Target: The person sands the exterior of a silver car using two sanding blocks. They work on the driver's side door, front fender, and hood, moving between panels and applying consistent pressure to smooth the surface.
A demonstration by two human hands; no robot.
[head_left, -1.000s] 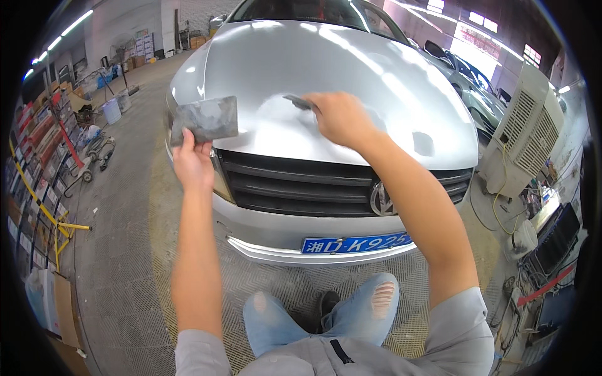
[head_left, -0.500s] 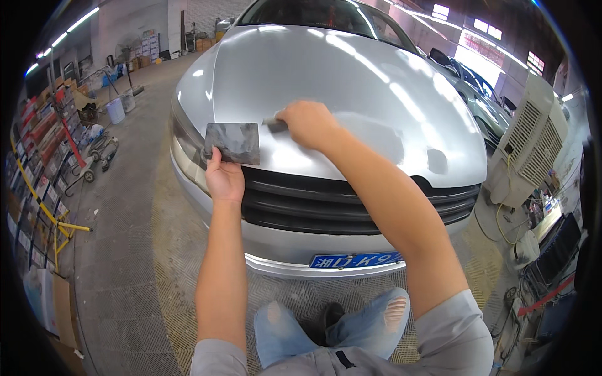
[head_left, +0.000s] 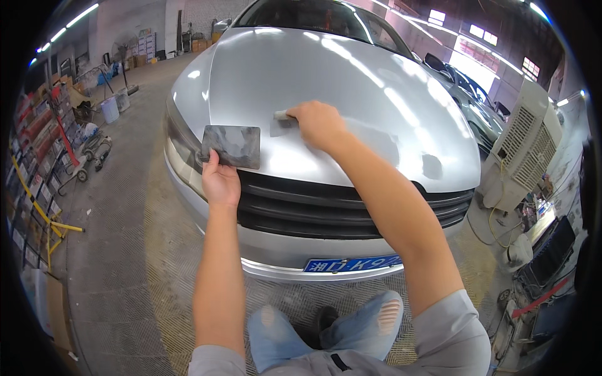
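Observation:
My left hand [head_left: 222, 184] grips the lower edge of a rectangular putty board [head_left: 232, 144] smeared in dark and light grey, holding it over the front left of the silver car hood [head_left: 269, 72]. To its right, my right hand [head_left: 321, 126] is closed around a small putty scraper [head_left: 284, 125] with a pale upper edge. The scraper's blade is at the hood surface, slightly apart from the board; whether it touches the paint I cannot tell. Dull grey patches of filler show on the hood beyond my right hand, one rounded patch [head_left: 433, 167] near its front edge.
Below the hood are a black grille [head_left: 301, 203] and the bumper with a blue plate. At the right stand a pale air cooler [head_left: 523, 144] with a yellow cord and another car [head_left: 476, 113]. Shelves of boxes, a yellow stand [head_left: 56, 227] and a white bucket [head_left: 110, 110] line the left.
My right hand and the scraper have shifted slightly right, away from the board. The board stays in my left hand, nearly in place. The whole view has moved a little.

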